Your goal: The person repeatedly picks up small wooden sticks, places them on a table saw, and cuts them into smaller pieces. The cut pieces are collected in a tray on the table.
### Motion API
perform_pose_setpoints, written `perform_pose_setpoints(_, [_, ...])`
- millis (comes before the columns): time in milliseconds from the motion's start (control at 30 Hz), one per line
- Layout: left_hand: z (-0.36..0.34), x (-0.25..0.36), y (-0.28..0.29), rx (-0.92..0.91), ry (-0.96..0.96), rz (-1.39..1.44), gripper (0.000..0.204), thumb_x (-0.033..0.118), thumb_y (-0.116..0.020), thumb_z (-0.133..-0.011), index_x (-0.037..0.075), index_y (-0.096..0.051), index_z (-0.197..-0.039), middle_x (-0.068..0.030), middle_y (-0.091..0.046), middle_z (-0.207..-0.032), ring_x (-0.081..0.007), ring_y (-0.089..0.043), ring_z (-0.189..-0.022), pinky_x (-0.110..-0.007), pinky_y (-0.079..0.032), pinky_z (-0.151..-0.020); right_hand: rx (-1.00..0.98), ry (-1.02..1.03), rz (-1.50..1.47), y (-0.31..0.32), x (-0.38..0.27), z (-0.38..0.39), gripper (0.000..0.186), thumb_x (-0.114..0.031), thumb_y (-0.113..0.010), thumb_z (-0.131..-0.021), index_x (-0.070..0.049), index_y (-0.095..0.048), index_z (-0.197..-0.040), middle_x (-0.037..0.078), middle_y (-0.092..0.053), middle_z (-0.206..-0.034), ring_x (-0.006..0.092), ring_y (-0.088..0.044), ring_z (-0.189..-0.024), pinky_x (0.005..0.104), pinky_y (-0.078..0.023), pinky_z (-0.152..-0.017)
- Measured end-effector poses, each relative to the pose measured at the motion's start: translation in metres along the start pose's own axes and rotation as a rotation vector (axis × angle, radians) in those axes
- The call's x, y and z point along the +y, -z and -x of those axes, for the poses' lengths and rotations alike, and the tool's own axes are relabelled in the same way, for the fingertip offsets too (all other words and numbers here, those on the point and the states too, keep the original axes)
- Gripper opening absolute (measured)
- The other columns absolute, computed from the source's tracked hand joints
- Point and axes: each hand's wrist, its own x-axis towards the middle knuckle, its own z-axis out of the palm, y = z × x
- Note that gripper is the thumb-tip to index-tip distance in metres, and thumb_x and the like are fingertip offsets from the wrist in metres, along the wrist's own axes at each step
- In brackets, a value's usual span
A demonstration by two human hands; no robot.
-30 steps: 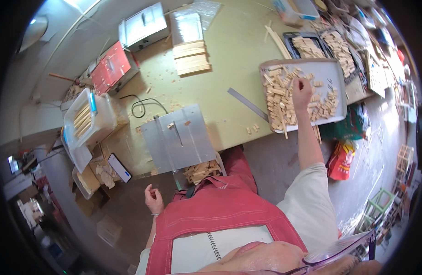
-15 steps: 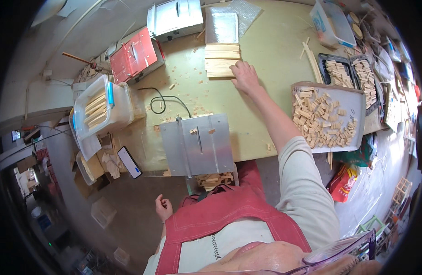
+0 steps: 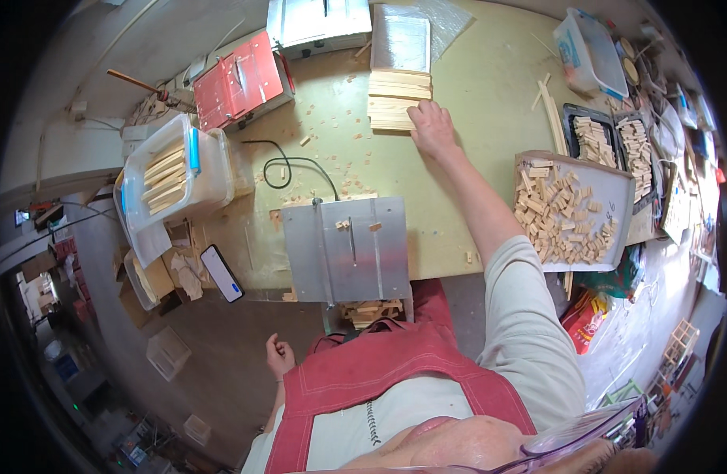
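At the far middle of the table, my right hand rests on the right end of a stack of thin pale wooden strips. Its fingers are curled over the ends of the nearest strips; the fingertips are partly hidden. Low beside my body on the left, my left hand hangs with its fingers curled in and nothing visible in them. Between me and the strips is a small table saw with a flat grey metal top, a slot and a few wood bits on it.
A shallow tray of small wood blocks stands right, with black trays of blocks behind. At left are a clear bin of wood sticks and a phone. Red and silver machines stand at the back; a black cable curls nearby.
The whole view has shifted slightly. My right hand stays at the right end of the strips and reaches a little further over them. My left hand remains low with its fingers curled.
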Motion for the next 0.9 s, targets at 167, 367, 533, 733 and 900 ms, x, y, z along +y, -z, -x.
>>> perform_pose_setpoints(167, [-0.002,-0.006,-0.002,-0.012,0.026,0.038,0.041,0.002,-0.062,-0.098,0.003,-0.058,-0.140,0.0008,-0.061,-0.089,-0.0072,-0.057,-0.076,-0.025,-0.051,-0.072,-0.003,-0.014,-0.011,-0.003,0.000,0.000,0.039,-0.010,-0.077,-0.076,-0.014,-0.068,-0.114,0.008,-0.060,-0.111,0.0274,-0.057,-0.117,0.0440,-0.046,-0.098])
perform_pose_setpoints(367, [-0.001,-0.012,-0.004,-0.018,0.018,0.052,0.043,0.000,-0.063,-0.097,0.002,-0.057,-0.140,0.0011,-0.061,-0.088,-0.0056,-0.056,-0.075,-0.023,-0.051,-0.071,0.006,-0.045,-0.014,-0.003,-0.002,-0.001,0.047,-0.013,-0.078,-0.075,-0.014,-0.065,-0.120,0.008,-0.059,-0.112,0.0272,-0.057,-0.116,0.0441,-0.045,-0.100])
perform_pose_setpoints(533, [-0.001,-0.010,-0.004,-0.016,0.025,0.030,0.044,0.001,-0.063,-0.096,0.002,-0.058,-0.139,0.0012,-0.061,-0.087,-0.0056,-0.057,-0.074,-0.022,-0.051,-0.071,0.020,-0.008,0.003,-0.003,-0.002,0.000,0.043,-0.013,-0.078,-0.075,-0.013,-0.067,-0.116,0.007,-0.059,-0.112,0.0266,-0.057,-0.116,0.0435,-0.045,-0.100])
perform_pose_setpoints(733, [-0.002,-0.008,-0.004,-0.035,0.032,0.014,0.044,0.001,-0.063,-0.096,0.003,-0.058,-0.140,0.0005,-0.062,-0.087,-0.0064,-0.059,-0.075,-0.024,-0.052,-0.072,0.031,0.024,0.001,-0.004,-0.002,0.002,0.038,-0.013,-0.078,-0.075,-0.013,-0.069,-0.112,0.007,-0.059,-0.110,0.0262,-0.057,-0.115,0.0432,-0.044,-0.099])
perform_pose_setpoints(900, [-0.002,-0.005,-0.004,-0.049,0.024,-0.011,0.046,0.001,-0.064,-0.095,0.004,-0.057,-0.141,0.0000,-0.063,-0.087,-0.0073,-0.060,-0.075,-0.025,-0.053,-0.072,0.057,0.025,-0.003,-0.007,-0.001,0.003,0.038,-0.013,-0.079,-0.075,-0.013,-0.069,-0.112,0.007,-0.060,-0.110,0.0262,-0.057,-0.115,0.0434,-0.044,-0.099])
